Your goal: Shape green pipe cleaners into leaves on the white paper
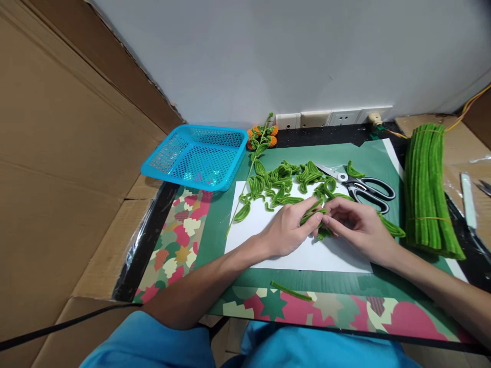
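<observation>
My left hand (289, 227) and my right hand (358, 225) meet over a white sheet of paper (253, 250). Between their fingertips they pinch a bent green pipe cleaner piece (312, 212), partly covered by the fingers. Just beyond the hands lies a heap of curled green pipe cleaner pieces (278, 176), some bent into leaf shapes. Scissors (356, 186) with black and grey handles rest behind my right hand, blades pointing left. One short straight pipe cleaner (290, 291) lies nearer to me, off the paper.
A blue plastic basket (192, 176) stands at the back left. Beside it leans a green stem with orange flowers (263, 137). At right lies a thick bundle of green pipe cleaners (427, 189), near a white-handled tool (468, 199). Power sockets (341, 118) line the wall; cardboard (76, 128) rises at left.
</observation>
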The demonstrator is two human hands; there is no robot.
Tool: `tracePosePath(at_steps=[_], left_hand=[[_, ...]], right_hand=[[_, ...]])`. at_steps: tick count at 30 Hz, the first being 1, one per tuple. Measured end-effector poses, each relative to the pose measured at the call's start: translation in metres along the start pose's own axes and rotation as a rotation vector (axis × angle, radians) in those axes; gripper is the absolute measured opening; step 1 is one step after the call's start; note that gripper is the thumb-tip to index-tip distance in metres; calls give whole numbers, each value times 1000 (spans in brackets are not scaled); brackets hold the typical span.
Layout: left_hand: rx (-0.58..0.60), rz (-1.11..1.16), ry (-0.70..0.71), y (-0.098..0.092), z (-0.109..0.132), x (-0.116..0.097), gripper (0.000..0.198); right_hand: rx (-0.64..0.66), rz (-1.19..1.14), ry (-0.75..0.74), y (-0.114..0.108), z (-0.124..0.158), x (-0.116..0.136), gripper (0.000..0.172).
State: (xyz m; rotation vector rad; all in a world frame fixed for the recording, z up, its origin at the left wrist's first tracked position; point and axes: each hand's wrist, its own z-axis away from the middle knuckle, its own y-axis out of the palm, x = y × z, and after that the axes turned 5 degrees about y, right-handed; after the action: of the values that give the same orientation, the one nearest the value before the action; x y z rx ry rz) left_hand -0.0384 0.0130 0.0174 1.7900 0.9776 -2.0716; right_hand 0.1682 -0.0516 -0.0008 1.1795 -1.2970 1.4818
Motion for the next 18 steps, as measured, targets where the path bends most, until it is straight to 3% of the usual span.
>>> tracePosePath(at_steps=[18], left_hand=[[-4,-26,8,0,0,1,26]], right_hand=[[26,34,-2,-2,1,4,23]])
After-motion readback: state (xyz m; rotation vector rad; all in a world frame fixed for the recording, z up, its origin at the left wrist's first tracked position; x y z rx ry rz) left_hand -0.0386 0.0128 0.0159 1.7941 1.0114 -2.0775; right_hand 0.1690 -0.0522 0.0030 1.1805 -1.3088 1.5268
